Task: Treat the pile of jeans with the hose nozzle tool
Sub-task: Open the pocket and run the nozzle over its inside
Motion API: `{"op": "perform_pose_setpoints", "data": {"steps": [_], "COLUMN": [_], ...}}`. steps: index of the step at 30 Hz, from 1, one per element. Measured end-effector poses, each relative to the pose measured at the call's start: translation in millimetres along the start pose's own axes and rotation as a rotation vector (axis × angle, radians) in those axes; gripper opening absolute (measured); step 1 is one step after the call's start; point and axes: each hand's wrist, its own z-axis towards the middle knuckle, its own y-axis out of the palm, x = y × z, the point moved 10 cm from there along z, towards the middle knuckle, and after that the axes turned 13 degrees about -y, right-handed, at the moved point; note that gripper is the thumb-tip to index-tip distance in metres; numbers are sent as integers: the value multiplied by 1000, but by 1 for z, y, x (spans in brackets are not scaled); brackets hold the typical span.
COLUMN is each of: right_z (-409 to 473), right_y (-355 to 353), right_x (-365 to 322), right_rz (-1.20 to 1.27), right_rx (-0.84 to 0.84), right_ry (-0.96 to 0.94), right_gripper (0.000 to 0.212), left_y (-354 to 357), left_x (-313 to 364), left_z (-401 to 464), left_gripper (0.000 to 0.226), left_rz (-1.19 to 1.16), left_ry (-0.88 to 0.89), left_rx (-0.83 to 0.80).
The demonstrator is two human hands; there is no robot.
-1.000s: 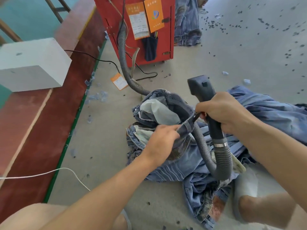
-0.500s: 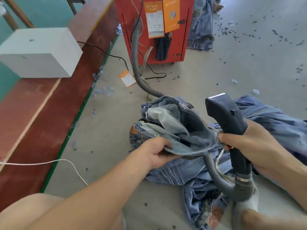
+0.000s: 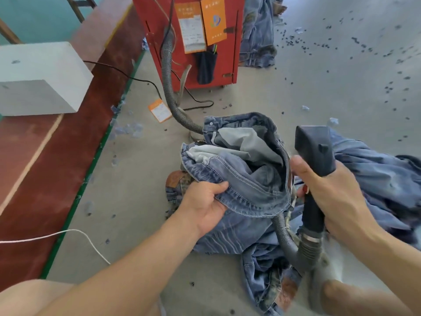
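Observation:
A heap of blue jeans point(image 3: 369, 176) lies on the concrete floor. On top, one pair of jeans point(image 3: 246, 174) is held open at the waistband, its pale pocket lining showing. My left hand point(image 3: 205, 206) grips the near edge of that waistband. My right hand point(image 3: 328, 192) holds the dark hose nozzle tool point(image 3: 315, 151) by its handle, with the flat head pointing up, just right of the open waistband. The thumb presses against the waistband's right edge. A grey ribbed hose point(image 3: 289, 242) loops under the nozzle and runs beneath the jeans.
The hose point(image 3: 168, 74) leads back to a red machine cabinet point(image 3: 193, 37) with orange tags. More jeans point(image 3: 259, 35) lie behind it. A white block point(image 3: 43, 78) sits on a red-brown ledge at left. A white cord point(image 3: 68, 233) and dark scraps litter the floor.
My left hand has spread the waistband wider and turned palm up. The nozzle has drawn away from the jeans' opening and now stands upright to its right.

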Motion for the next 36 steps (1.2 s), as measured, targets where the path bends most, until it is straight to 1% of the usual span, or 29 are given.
{"op": "perform_pose_setpoints", "data": {"steps": [1, 2, 3, 5, 7, 9, 10, 11, 13, 14, 15, 16, 18, 19, 21, 22, 24, 25, 26, 27, 28, 29, 30, 32, 33, 34, 35, 36], "right_z": [4, 7, 10, 14, 16, 21, 24, 26, 28, 28, 27, 25, 18, 15, 19, 24, 37, 42, 46, 48, 46, 41, 29, -6, -23, -31, -29, -17], "right_y": [3, 6, 7, 5, 3, -5, -9, -13, -16, -14, -10, -2, 20, 30, 39, 40, 37, 37, 37, 38, 40, 43, 48, 59, 60, 56, 49, 39], "right_x": [-4, -4, 0, 13, 23, 26, 27, 27, 25, 21, 14, 4, -17, -25, -37, -42, -46, -45, -45, -45, -46, -45, -43, -34, -32, -30, -33, -40], "right_rz": [-5, -51, -128, -241, -240, -182, -148, -117, -72, -59, -61, -81, -136, -167, -255, -304, -398, -454, -523, -590, -640, -661, -654, -602, -590, -592, -608, -621], "right_rx": [-24, -43, -52, -36, -10, 42, 71, 91, 105, 97, 70, 19, -136, -200, -270, -285, -322, -359, -405, -459, -517, -583, -663, -843, -898, -898, -839, -728], "right_ry": [-18, -27, -13, 64, 124, 154, 169, 184, 193, 178, 146, 98, 8, -18, -63, -79, -85, -87, -103, -133, -173, -210, -244, -309, -332, -355, -377, -398], "right_gripper": [55, 48, 38, 27, 17, 8, 7, 6, 10, 15, 19, 21, 25, 27, 29, 29, 36, 40, 43, 45, 44, 44, 43, 43, 43, 42, 41, 39], "left_y": [2, 6, 10, 17, 19, 14, 10, 4, -17, -28, -33, -34, -35, -40, -61, -75, -110, -123, -128, -126, -123, -121, -121, -124, -131, -137, -138, -131], "left_x": [-1, -3, -4, -7, -6, 2, 7, 13, 26, 29, 26, 18, -5, -13, -20, -17, 3, 12, 18, 19, 12, 1, -7, 6, 21, 36, 48, 55], "left_z": [1, 1, 1, 1, 1, 3, 5, 6, 9, 11, 13, 16, 25, 31, 39, 40, 34, 30, 31, 36, 46, 58, 70, 89, 92, 93, 89, 80], "left_gripper": [40, 41, 42, 44, 46, 48, 42, 31, 13, 11, 19, 32, 48, 54, 71, 82, 114, 131, 147, 157, 158, 151, 132, 71, 47, 36, 34, 33], "left_rz": [26, 46, 52, 45, 34, -20, -57, -92, -102, -59, 11, 90, 209, 247, 237, 210, 155, 146, 190, 276, 355, 401, 410, 383, 407, 449, 504, 598], "left_ry": [7, 4, 0, -17, -37, -28, -17, -5, 37, 43, 16, -52, -162, -190, -218, -217, -161, -125, -105, -122, -169, -227, -256, -210, -180, -147, -128, -122], "left_rx": [-5, -21, -41, -99, -142, -135, -112, -68, 111, 196, 242, 250, 251, 287, 408, 496, 747, 848, 894, 899, 877, 841, 787, 697, 704, 719, 747, 769]}}
